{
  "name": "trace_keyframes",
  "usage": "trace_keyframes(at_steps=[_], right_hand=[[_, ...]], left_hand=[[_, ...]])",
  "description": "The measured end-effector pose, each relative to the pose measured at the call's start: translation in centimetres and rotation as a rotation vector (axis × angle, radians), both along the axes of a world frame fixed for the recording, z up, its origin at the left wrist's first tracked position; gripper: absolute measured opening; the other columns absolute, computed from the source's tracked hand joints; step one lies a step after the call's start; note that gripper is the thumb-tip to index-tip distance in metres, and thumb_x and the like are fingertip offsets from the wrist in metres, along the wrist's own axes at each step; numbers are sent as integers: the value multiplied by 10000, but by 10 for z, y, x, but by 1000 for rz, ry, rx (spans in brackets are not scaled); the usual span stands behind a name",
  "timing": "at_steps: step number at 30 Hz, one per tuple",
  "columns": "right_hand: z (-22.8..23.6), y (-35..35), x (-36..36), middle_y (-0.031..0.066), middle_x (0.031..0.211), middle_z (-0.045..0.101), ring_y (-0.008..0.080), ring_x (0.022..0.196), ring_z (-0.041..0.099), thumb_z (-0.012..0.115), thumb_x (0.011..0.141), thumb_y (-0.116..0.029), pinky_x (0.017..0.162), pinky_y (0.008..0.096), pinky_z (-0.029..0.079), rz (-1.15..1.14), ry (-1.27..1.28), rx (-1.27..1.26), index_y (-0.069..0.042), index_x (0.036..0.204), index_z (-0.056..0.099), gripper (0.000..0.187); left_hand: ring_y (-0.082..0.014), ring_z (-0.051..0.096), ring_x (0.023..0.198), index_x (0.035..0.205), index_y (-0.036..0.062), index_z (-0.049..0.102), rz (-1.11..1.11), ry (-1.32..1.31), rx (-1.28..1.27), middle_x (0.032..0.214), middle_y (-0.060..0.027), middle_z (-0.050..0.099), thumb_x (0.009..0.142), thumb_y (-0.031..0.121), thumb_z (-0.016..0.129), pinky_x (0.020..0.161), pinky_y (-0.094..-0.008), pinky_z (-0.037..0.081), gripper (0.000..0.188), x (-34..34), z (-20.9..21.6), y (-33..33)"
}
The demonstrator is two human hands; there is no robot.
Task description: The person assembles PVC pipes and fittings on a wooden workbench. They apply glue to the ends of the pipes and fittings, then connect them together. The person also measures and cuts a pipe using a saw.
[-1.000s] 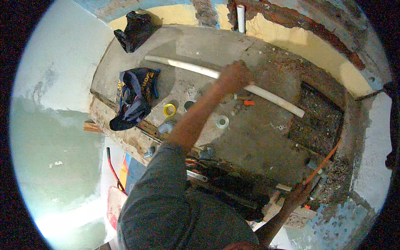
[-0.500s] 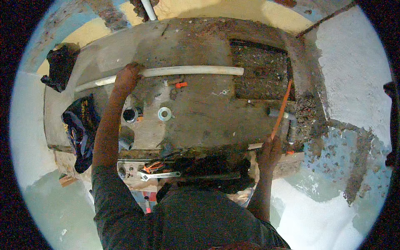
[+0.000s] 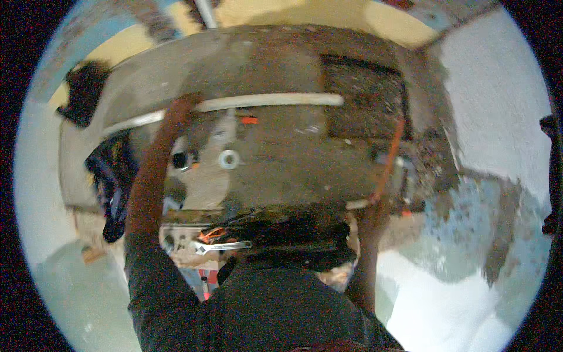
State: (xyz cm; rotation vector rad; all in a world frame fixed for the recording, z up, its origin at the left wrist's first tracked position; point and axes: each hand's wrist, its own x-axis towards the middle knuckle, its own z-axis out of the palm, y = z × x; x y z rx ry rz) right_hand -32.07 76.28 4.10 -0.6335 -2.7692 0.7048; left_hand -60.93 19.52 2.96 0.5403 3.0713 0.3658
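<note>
My left hand is closed around a long white pipe that lies across the far part of the concrete slab. Lower right, my right hand grips the near end of a long, thin orange tool, whose kind I cannot make out. Its far end points toward the dark recess. On the slab between my arms lie a roll of white tape and a small orange-ended piece. Motion blur softens both hands and the tool.
A rectangular recess with rubble sits at the far right, near a grey pipe elbow. An adjustable wrench rests close to my body. At left are a dark bag and black plastic. A pipe opening lies beside my left forearm.
The view has shifted slightly and blurred. My right hand and the orange tool have moved a little to the left. My left hand stays on the white pipe.
</note>
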Motion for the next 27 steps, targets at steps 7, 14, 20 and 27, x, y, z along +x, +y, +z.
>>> trace_keyframes(at_steps=[7,14,20,27], right_hand=[[-7,10,19,98,976,604,221,848,575,535,1071,-294,731,352,486,75,126,-226,9,1229,575,344],[-21,12,20,65,956,582,151,808,550,556,1055,-242,665,308,468,181,27,195,17,1258,618,335],[-20,18,10,82,958,614,209,812,574,595,1008,-182,664,373,488,38,203,-330,25,1312,597,368],[-25,-10,1,133,1005,659,332,861,619,506,1049,-251,708,449,515,-86,237,-964,-30,1257,588,315]], left_hand=[[-338,705,1103,1270,190,699,7,-69,-129,1172,-114,733,852,242,769,880,-493,582,428,-2,-10,15],[-355,743,949,1160,58,657,-59,45,-359,1111,-176,719,901,157,644,731,-472,619,278,-3,33,25],[-431,699,1042,1278,67,573,289,604,-162,1194,-244,695,1031,408,546,845,-559,561,422,-16,242,16],[-231,710,943,1064,-51,667,432,790,971,1067,-140,727,957,261,760,805,-399,638,342,12,355,-28]])
